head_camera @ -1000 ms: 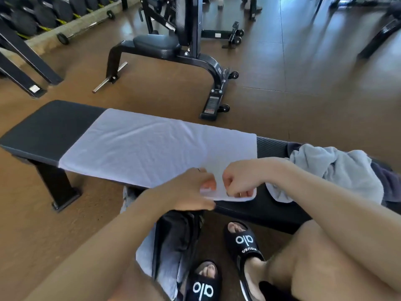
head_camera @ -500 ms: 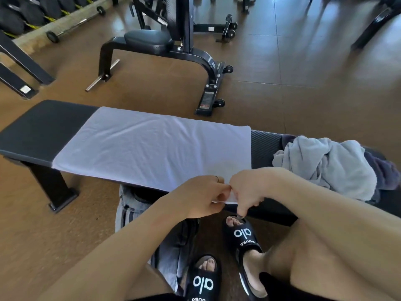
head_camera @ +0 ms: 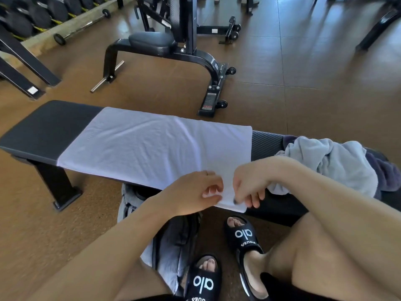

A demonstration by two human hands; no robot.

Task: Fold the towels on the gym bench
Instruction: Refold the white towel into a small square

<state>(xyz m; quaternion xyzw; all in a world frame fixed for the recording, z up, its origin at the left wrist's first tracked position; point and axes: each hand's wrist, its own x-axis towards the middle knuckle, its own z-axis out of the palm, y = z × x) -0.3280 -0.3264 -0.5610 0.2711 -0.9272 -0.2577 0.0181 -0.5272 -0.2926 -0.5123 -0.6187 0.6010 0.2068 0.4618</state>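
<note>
A white towel (head_camera: 152,148) was spread flat along the tabletop (head_camera: 47,129), not yet folded. To its right, a crumpled towel heap (head_camera: 334,164) was left waiting. Its near right corner was pinched by the left hand (head_camera: 195,192) and right hand (head_camera: 249,185).

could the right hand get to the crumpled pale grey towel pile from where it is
Probably yes: the right hand pinches the flat white towel beside the crumpled pale grey towel pile; nothing lies between them.
</note>
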